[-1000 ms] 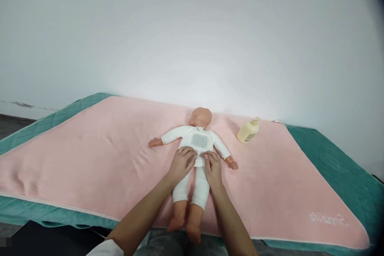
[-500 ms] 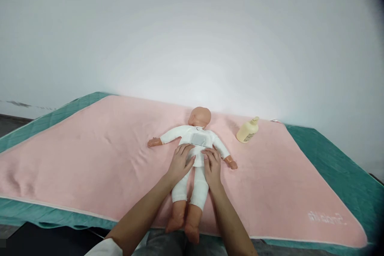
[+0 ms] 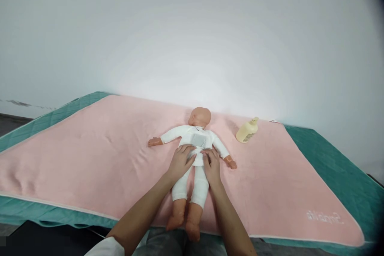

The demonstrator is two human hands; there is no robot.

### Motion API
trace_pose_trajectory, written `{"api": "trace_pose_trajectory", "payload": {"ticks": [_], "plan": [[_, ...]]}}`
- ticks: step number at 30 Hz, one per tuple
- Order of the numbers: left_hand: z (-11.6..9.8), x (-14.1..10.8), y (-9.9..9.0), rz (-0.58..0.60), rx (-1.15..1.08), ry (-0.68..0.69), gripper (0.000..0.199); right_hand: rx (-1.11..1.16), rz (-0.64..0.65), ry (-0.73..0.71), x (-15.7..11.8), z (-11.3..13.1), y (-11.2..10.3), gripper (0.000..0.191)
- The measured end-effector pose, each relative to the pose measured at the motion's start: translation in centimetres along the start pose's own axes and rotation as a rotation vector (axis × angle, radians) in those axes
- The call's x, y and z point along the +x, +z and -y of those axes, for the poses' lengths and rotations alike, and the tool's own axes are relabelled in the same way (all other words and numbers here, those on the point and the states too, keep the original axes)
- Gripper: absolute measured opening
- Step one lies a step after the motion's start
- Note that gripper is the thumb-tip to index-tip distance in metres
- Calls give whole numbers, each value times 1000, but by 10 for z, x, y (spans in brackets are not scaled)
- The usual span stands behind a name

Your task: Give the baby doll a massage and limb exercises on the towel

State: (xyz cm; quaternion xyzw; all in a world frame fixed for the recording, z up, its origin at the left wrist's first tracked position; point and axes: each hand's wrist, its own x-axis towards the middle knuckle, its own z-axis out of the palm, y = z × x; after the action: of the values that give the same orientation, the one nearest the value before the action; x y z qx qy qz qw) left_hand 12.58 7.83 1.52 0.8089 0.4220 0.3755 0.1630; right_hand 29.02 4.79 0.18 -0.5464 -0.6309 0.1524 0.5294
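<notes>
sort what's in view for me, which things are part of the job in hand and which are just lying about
In use:
doll in white clothes
left hand and right hand, both on its torso
pink blanket under it

Apparently just lying about:
pale yellow pump bottle, untouched
green cover under the blanket

1. the single head-worn camera looks forward and steeply down from above the near edge of the soft pink rectangular blanket (image 3: 99, 148).
2. it faces the smooth pale grey wall (image 3: 192, 36), which fills the upper part beyond the far edge.
3. it is near enough to look along the wearer's bare left hand (image 3: 180, 161) and right hand (image 3: 213, 165), yet takes in both far corners.
4. the left border cuts off the near left corner.
</notes>
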Motion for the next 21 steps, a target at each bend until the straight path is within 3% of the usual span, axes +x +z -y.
{"api": "trace_pose_trajectory", "payload": {"ticks": [13, 21], "plan": [[-4, -4, 1, -80, 78, 86, 34, -28, -76, -24, -7, -2, 2, 23], [-1, -2, 4, -51, 95, 46, 34, 8, -3, -16, -3, -1, 2, 25]]}}
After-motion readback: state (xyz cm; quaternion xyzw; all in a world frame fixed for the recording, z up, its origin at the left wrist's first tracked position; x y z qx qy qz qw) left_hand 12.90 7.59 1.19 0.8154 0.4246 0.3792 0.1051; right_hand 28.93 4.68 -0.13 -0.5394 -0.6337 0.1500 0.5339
